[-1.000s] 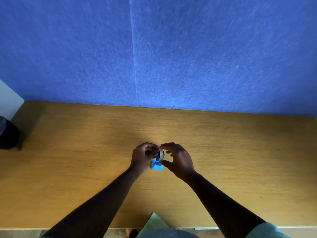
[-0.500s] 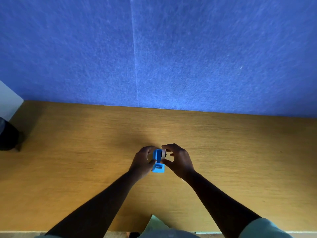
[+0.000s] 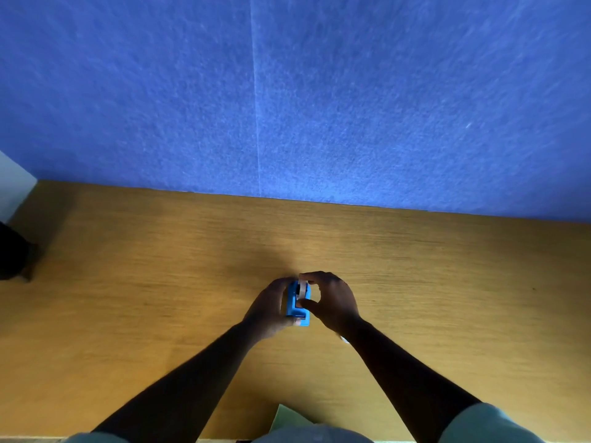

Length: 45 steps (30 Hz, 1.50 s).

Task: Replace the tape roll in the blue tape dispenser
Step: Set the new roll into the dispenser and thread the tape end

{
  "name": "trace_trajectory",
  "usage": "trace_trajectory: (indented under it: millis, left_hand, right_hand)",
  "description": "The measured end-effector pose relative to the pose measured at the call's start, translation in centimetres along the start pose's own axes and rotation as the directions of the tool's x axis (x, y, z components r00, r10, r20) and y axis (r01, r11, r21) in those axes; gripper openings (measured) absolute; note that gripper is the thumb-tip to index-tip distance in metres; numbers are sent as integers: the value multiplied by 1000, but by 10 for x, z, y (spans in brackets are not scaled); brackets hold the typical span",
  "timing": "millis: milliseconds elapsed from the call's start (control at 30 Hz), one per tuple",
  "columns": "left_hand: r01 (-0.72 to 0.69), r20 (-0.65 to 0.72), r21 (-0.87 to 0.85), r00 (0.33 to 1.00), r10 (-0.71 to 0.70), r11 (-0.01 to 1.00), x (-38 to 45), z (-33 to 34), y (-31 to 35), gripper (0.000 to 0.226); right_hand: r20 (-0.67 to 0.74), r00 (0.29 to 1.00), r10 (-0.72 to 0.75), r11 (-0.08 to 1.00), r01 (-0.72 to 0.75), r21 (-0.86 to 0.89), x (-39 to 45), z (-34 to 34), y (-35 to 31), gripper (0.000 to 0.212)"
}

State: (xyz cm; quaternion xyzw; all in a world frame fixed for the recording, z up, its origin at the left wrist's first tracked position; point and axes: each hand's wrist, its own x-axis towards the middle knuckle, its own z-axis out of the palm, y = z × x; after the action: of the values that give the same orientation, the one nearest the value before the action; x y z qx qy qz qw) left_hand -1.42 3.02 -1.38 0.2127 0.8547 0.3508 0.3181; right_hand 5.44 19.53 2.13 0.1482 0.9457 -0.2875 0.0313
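Near edge: one pale green sheet [image 3: 289,418] poking out by the torso, two bare forearms reaching out over one wooden table [image 3: 160,282]. Mid-table, one blue tape dispenser [image 3: 295,310], held between both hands. Left hand [image 3: 270,310] wraps its left side, fingers closed on the body. Right hand [image 3: 332,302] pinches one tape roll [image 3: 301,287], whitish, at the dispenser's top, apparently seated in the slot; blur hides detail. Far left: one dark object [image 3: 12,254] at the table edge. Behind: one blue felt partition [image 3: 319,91].
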Motion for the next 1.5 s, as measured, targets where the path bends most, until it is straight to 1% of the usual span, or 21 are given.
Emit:
trace_trajectory:
  millis: [433,733,833,933,1033,1133,1267,1400,1500]
  left_hand:
    - [-55,-6,20,998,55,998,1,-2,-6,94]
    - [-54,-1,52,999,54,997,-1,-5,-2,95]
    - [-74,2,70,997,74,995,-2,-6,-1,95]
    - [-101,-20,74,994,103,992,-4,-7,2,95]
    - [-141,-49,78,988,145,987,-5,-8,5,89]
    - [-149,-73,85,985,155,985,-7,-8,8,80]
    - [-143,-93,101,984,152,985,-6,-8,11,66]
    - [-121,-107,116,985,133,986,-4,-6,15,61]
    - [-104,-135,114,984,119,988,-2,-5,19,52]
  right_hand:
    - [50,998,26,998,-23,-55,5,5,-1,59]
    - [54,998,11,996,-6,-92,8,8,-1,54]
    - [51,999,1,997,3,-80,8,8,0,51]
    - [63,998,-21,996,26,-83,8,6,0,51]
    - [68,997,-30,997,35,-69,7,3,0,54]
    - [51,998,-36,998,38,-46,5,2,0,55]
    - [24,997,-70,996,71,-53,4,-1,0,44]
    - [33,992,-118,992,119,-47,4,-4,-2,38]
    - [42,990,-132,990,134,-37,5,-5,-1,33]
